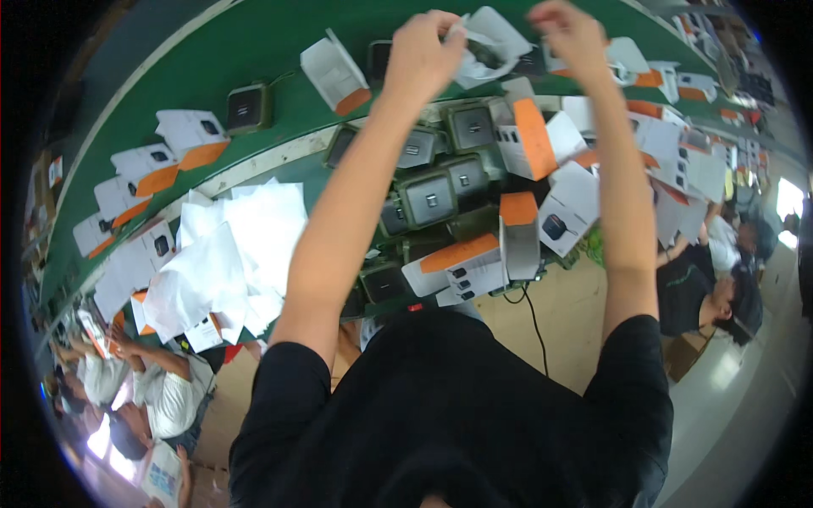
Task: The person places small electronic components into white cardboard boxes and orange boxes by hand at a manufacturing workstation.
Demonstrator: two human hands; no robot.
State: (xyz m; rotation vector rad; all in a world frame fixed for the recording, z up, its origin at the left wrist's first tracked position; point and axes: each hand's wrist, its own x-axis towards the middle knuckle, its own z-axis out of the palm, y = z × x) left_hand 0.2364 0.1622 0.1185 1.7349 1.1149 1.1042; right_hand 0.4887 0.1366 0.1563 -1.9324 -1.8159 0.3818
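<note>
At the far side of the bench, my left hand (426,55) pinches the edge of a thin white wrapping sheet (467,70). The sheet lies around a dark green device (484,54) in an open white box (500,25). To the right of that box, my right hand (574,35) is raised with bent fingers, apart from the box; motion blur hides whether it grips anything. Just left of my left hand stands another open white box (333,72) with an orange flap.
A heap of white sheets (246,254) lies left of my left forearm. Several green-and-black devices (430,199) are piled between my arms. White-and-orange boxes (569,207) crowd the right, and more line the green bench (279,38). Other people sit at both sides.
</note>
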